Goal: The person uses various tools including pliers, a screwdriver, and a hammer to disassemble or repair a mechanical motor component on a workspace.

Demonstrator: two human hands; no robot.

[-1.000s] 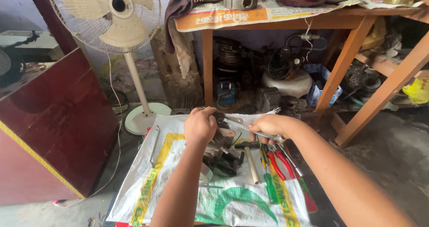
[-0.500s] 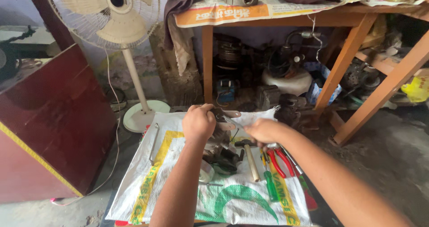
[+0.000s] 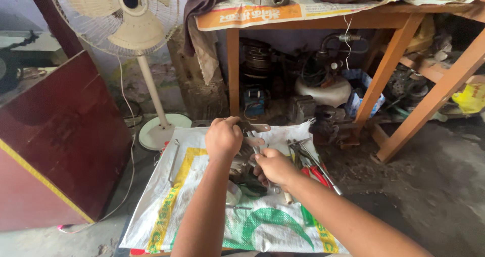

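Crowding both hands (image 3: pixel 252 151): scattered tools (image 3: pixel 308 161)

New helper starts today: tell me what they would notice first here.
Both hands meet mid-frame over a white woven sack spread on the floor: the left hand grips a flat metal part, the right hand works just below it. A pedestal fan stands upper left, beside a cluttered wooden table.

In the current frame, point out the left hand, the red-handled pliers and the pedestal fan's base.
left hand (image 3: pixel 224 137), head view, on the back of the hand.
red-handled pliers (image 3: pixel 318 175), head view, on one red handle.
pedestal fan's base (image 3: pixel 162 130), head view, on the round white foot.
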